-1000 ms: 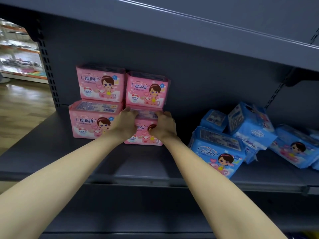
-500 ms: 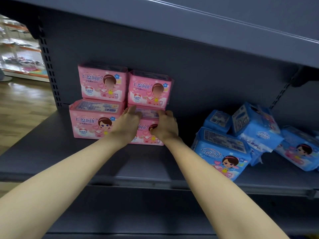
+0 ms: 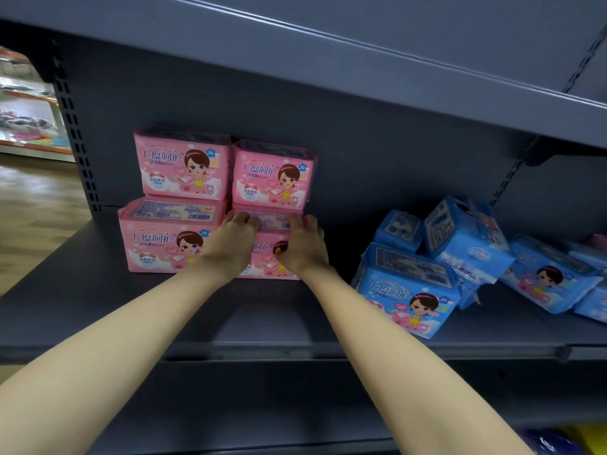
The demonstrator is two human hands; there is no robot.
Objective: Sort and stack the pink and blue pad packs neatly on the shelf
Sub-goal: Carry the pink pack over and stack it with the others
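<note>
Little has shifted in the last second on the grey shelf (image 3: 98, 307). The blue pad packs (image 3: 407, 290) still lie heaped at three o'clock, unsorted. At ten o'clock the pink stack (image 3: 184, 172) stands two by two. The left hand (image 3: 230, 244) and right hand (image 3: 303, 247) stay curled over the lower-right pink pack (image 3: 267, 222), probably seating it. The pink packs look nearly done.

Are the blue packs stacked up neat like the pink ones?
No, the blue packs lie tumbled and tilted on the shelf, while the pink packs sit in two tidy stacks.
</note>
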